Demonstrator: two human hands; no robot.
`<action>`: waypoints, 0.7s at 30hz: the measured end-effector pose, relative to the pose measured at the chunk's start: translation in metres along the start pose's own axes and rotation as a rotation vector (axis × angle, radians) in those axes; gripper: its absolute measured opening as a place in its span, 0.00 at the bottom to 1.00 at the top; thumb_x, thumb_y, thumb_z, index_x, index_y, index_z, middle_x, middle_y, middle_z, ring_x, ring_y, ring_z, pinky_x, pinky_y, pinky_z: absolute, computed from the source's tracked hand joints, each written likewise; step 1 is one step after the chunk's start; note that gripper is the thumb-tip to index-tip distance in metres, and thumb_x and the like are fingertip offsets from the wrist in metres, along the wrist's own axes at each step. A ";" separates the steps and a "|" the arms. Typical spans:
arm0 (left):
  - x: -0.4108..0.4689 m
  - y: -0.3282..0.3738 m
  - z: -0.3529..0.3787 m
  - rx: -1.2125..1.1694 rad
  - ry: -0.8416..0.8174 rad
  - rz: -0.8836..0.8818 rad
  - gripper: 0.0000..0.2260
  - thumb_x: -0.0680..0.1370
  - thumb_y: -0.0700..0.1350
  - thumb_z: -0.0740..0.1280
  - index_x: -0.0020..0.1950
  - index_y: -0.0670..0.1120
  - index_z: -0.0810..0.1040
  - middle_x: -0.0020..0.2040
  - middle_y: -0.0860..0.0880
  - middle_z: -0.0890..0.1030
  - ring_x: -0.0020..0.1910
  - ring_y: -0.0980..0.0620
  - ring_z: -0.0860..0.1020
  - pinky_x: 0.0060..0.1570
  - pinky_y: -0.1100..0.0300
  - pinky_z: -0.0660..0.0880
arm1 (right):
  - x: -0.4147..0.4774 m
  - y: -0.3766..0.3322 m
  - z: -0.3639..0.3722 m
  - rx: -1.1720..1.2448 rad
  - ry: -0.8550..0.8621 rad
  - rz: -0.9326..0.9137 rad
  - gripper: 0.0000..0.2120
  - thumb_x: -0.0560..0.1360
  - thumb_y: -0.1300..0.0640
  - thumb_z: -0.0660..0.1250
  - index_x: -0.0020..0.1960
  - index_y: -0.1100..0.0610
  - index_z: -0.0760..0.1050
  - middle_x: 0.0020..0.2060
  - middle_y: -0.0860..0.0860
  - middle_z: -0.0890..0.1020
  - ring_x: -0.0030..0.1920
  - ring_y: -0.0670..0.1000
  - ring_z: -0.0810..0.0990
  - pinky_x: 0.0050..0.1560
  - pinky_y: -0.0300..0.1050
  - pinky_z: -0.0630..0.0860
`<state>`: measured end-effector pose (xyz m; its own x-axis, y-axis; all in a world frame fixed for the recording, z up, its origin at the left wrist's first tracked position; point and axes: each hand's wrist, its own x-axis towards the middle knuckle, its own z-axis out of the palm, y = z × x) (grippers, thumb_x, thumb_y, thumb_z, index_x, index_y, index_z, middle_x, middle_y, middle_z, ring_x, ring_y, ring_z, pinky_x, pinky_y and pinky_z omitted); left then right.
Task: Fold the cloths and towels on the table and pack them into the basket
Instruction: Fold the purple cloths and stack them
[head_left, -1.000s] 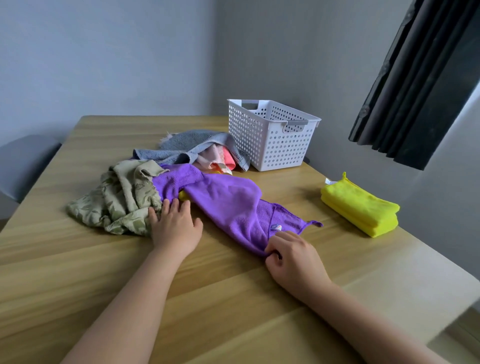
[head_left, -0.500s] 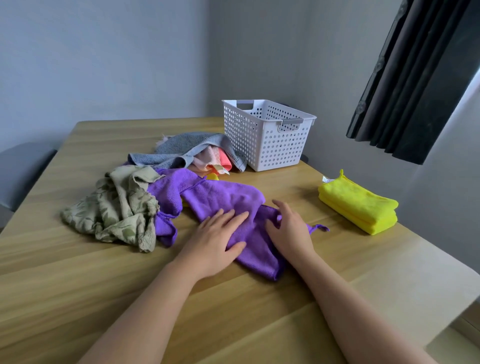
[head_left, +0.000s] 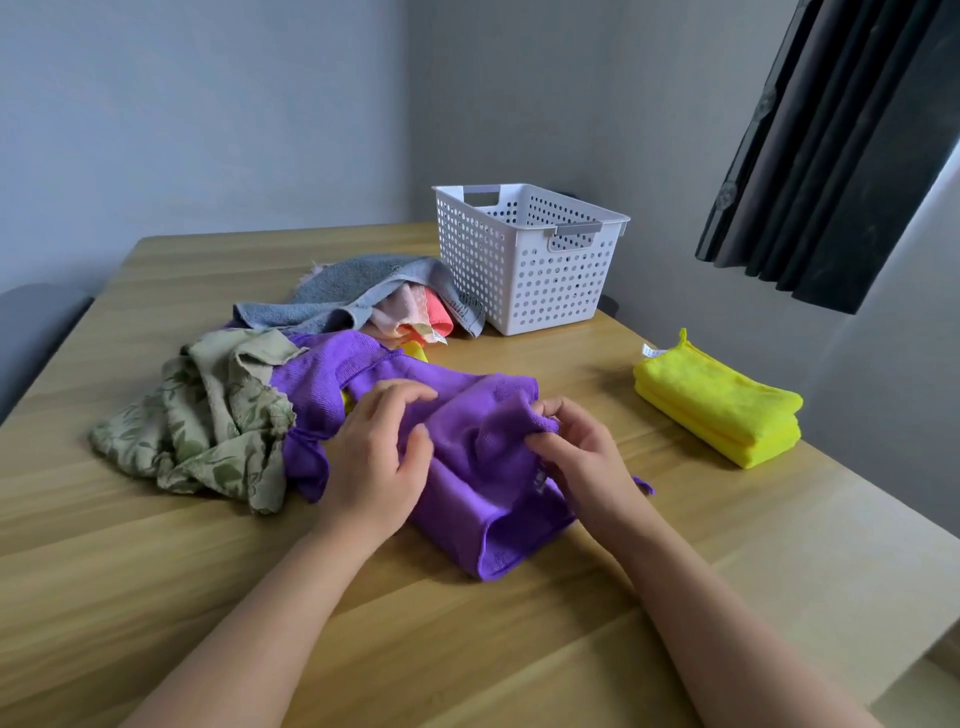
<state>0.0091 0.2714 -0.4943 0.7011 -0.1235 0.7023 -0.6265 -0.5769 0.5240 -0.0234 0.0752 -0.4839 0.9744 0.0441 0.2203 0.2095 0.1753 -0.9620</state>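
Observation:
A crumpled purple cloth (head_left: 467, 457) lies in the middle of the wooden table (head_left: 156, 597). My right hand (head_left: 576, 457) pinches a raised fold of it near its right edge. My left hand (head_left: 379, 457) rests on the cloth with curled fingers, bunching the fabric. Left of it sits a green leaf-patterned cloth (head_left: 208, 421). Behind lies a grey towel (head_left: 353, 291) over pink and coral cloths (head_left: 421, 317). A white perforated basket (head_left: 524, 260) stands at the back, and nothing shows inside it. A folded yellow cloth (head_left: 717, 400) lies at the right.
A bit of another yellow cloth (head_left: 418, 353) peeks out beyond the purple one. Dark curtains (head_left: 831, 145) hang at the upper right. The table's right edge runs close beside the folded yellow cloth. A grey chair (head_left: 31, 332) stands at the left.
Both hands have gone from lying flat on the purple cloth to gripping it. The right hand has lifted a fold, and the cloth is bunched up between the hands.

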 end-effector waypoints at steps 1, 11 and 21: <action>0.001 0.005 -0.001 -0.034 -0.009 0.036 0.15 0.73 0.45 0.59 0.57 0.43 0.76 0.55 0.51 0.77 0.56 0.50 0.75 0.57 0.54 0.72 | 0.000 0.000 0.000 0.044 -0.039 -0.004 0.12 0.67 0.67 0.63 0.45 0.54 0.78 0.38 0.52 0.81 0.38 0.49 0.78 0.40 0.39 0.74; -0.006 0.007 0.010 -0.169 -0.297 0.082 0.08 0.69 0.48 0.62 0.47 0.57 0.73 0.40 0.61 0.74 0.44 0.59 0.73 0.47 0.64 0.71 | -0.008 -0.004 0.004 0.114 -0.234 0.107 0.09 0.72 0.62 0.64 0.46 0.57 0.83 0.39 0.55 0.84 0.39 0.49 0.82 0.42 0.40 0.79; -0.003 0.014 0.003 -0.181 -0.093 0.276 0.12 0.65 0.39 0.59 0.31 0.51 0.56 0.48 0.49 0.83 0.60 0.54 0.77 0.59 0.60 0.71 | -0.005 -0.002 0.004 -0.002 0.013 0.101 0.09 0.78 0.63 0.62 0.40 0.60 0.76 0.30 0.51 0.76 0.29 0.46 0.72 0.28 0.37 0.69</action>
<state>-0.0003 0.2610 -0.4905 0.5194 -0.3329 0.7870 -0.8415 -0.3597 0.4032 -0.0288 0.0788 -0.4826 0.9915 0.0490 0.1204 0.1106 0.1685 -0.9795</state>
